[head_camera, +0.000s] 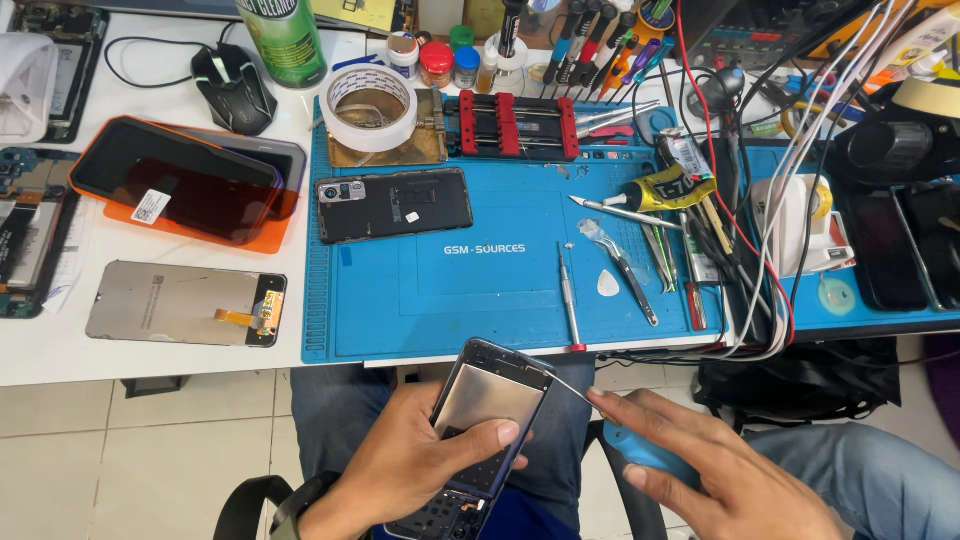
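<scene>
We are seeing a green spray can (283, 38) standing at the desk's back edge, small red- and blue-capped jars (437, 62) sitting right of it, and a yellow glue tube (668, 187) lying on the blue mat (420, 300). A detached grey display panel (185, 303) is lying on the white desk (150, 355), left of the mat.

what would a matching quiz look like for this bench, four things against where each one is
Things:
1. tape roll
2. mouse
3. opened phone
4. screwdriver

Places:
a. held in the left hand
b. lying on the blue mat, near its front edge
c. on the white table, left of the mat
d. at the mat's back left corner

Pairs: 1-d, 2-c, 3-a, 4-b
</scene>
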